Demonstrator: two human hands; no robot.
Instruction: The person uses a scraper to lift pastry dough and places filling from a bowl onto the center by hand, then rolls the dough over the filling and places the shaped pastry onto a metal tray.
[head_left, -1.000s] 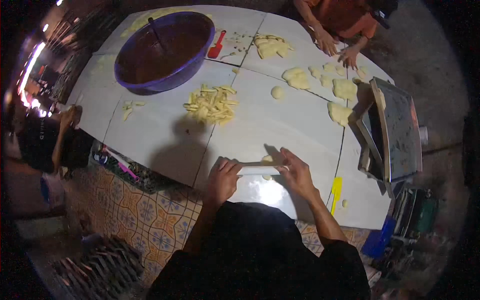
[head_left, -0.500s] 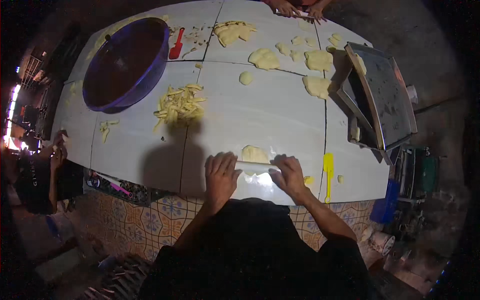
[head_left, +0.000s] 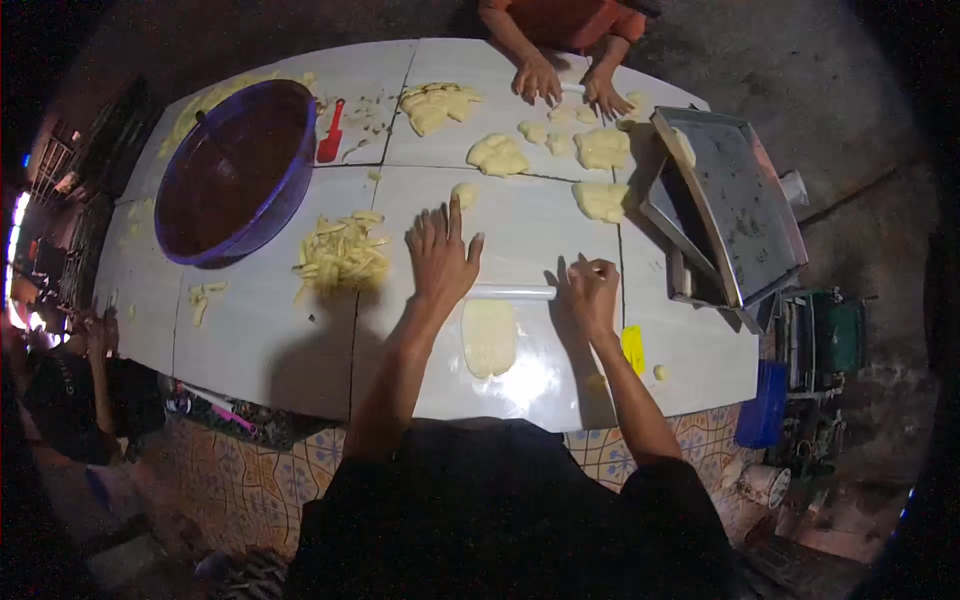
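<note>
My left hand (head_left: 442,262) is stretched forward with fingers spread, its index fingertip at a small dough ball (head_left: 466,194). A white rolling pin (head_left: 510,292) lies loose on the white table (head_left: 400,390), just behind an oblong of flattened dough (head_left: 489,342). Off the pin's right end, my right hand (head_left: 595,295) has its fingers curled; whether anything is inside them I cannot make out. A yellow scraper (head_left: 633,348) lies below that hand, partly behind my forearm.
A purple bowl of brown mixture (head_left: 228,180), red spatula (head_left: 330,135) and pile of pale strips (head_left: 338,255) sit left. Dough pieces (head_left: 603,148) and stacked metal trays (head_left: 740,210) sit right. A co-worker's hands (head_left: 538,78) work at the far edge; another person (head_left: 95,385) stands left.
Both my hands have left the rolling pin: the left reached forward and spread, the right moved right and up, curled. The dough beneath is flatter and longer.
</note>
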